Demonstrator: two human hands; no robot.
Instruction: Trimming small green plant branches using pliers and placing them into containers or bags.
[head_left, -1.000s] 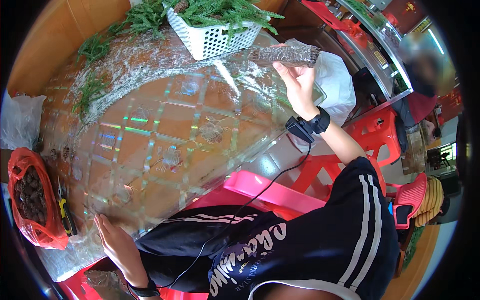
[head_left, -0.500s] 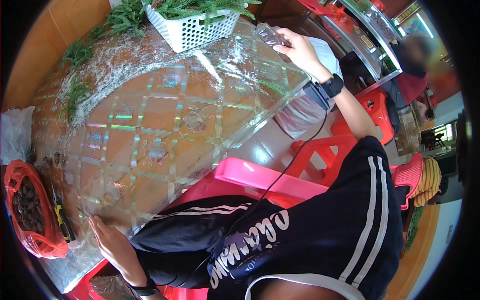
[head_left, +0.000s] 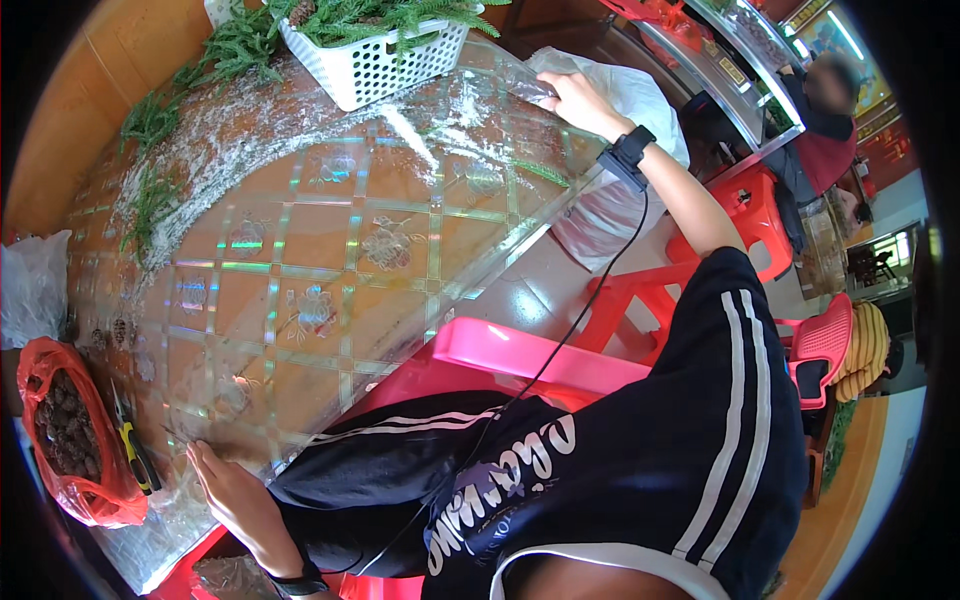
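At the far right corner of the table, my right hand [head_left: 582, 103] is closed on a crumpled, dark-looking clear plastic bag [head_left: 528, 88]. What the bag holds cannot be made out. My left hand [head_left: 232, 497] rests near the front left edge of the table, fingers stretched out and holding nothing. Beyond its fingertips lie yellow-and-black pliers [head_left: 136, 452], beside a red plastic bag [head_left: 62, 362] of brown pine cones [head_left: 68, 425]. A white perforated basket [head_left: 375, 75] filled with green pine sprigs [head_left: 350, 20] stands at the back.
White powder [head_left: 225, 150] is strewn over the far part of the patterned table cover [head_left: 330, 250]. Loose green sprigs [head_left: 150, 205] lie at the left. A white sack [head_left: 640, 110] and red stools [head_left: 640, 310] stand right of the table. Another person [head_left: 825, 140] is in the background.
My right hand has shifted slightly left and down with the plastic bag, which shows less now. The white sack behind it is more visible. My left hand has hardly moved.
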